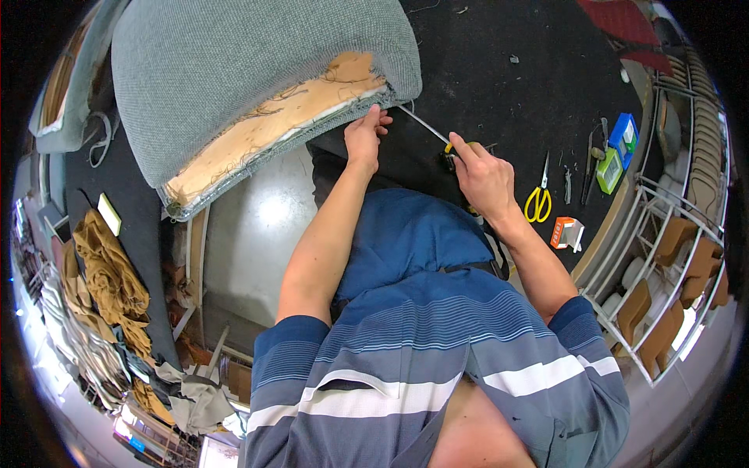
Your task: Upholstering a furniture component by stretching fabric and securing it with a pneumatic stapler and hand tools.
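Observation:
A grey-green upholstered seat (257,62) lies in front of me, its open edge showing a bare wooden panel (257,129) with frayed threads along it. At the right end of that edge, my left hand (365,140) is closed, thumb and fingers pinching the grey fabric edge (343,113). My right hand (485,181) grips a screwdriver (427,126), its yellow-and-black handle mostly hidden in my fingers. The long metal shaft points up and left, its tip end close to the seat's corner beside my left fingers. Whether the tip touches the fabric is too small to tell.
Right of my hand on the black work surface (499,86) lie yellow-handled scissors (538,201), an orange-and-white small box (566,233), and green (608,171) and blue (624,139) boxes. A metal rack (647,265) holds parts at right. Brown cloth (113,269) lies at left.

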`<state>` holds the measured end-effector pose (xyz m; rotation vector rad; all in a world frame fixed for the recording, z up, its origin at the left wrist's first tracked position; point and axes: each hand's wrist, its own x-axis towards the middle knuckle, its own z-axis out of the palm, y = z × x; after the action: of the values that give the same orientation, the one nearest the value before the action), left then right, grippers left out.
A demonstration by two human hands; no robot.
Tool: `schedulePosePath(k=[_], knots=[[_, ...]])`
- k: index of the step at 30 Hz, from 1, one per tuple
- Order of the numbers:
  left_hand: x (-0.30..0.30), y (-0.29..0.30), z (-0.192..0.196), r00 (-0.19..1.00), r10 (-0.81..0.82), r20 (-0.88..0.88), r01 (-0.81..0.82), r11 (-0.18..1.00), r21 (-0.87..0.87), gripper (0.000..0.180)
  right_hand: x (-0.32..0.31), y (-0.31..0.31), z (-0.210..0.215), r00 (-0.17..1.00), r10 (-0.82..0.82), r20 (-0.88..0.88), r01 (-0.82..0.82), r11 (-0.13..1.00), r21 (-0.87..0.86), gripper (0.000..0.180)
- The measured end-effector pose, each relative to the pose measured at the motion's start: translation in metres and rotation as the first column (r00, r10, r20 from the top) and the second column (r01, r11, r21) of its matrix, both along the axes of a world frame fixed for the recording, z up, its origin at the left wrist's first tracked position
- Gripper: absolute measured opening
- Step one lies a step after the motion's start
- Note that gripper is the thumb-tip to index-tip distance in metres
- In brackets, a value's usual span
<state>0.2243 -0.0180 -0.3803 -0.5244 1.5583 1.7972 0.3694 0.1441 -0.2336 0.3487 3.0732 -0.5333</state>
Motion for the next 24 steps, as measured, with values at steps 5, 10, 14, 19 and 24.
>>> schedulePosePath(k=[5, 10, 14, 19, 24], knots=[[0.0, -0.001, 0.0, 1.0, -0.012, -0.002, 0.012, 1.0, 0.008, 0.042, -0.003, -0.016, -0.004, 0.999, -0.03, 0.036, 0.027, 0.996, 0.08, 0.04], [-0.003, -0.003, 0.004, 0.998, -0.057, -0.026, 0.057, 0.998, -0.005, 0.042, 0.022, -0.009, -0.053, 0.981, -0.111, -0.159, 0.092, 0.988, -0.121, 0.047], [-0.008, -0.005, 0.001, 0.992, -0.11, -0.059, 0.109, 0.994, -0.016, 0.045, 0.031, 0.003, -0.084, 0.933, -0.326, 0.155, 0.333, 0.611, -0.718, 0.05], [-0.009, -0.01, 0.005, 0.98, -0.197, 0.035, 0.198, 0.98, -0.031, 0.05, 0.041, -0.015, -0.095, 0.941, -0.337, -0.022, 0.273, 0.797, -0.538, 0.046], [-0.017, -0.018, 0.009, 0.957, -0.29, 0.03, 0.292, 0.95, -0.111, 0.052, 0.038, -0.023, -0.077, 0.947, -0.317, -0.061, 0.274, 0.89, -0.365, 0.044]])
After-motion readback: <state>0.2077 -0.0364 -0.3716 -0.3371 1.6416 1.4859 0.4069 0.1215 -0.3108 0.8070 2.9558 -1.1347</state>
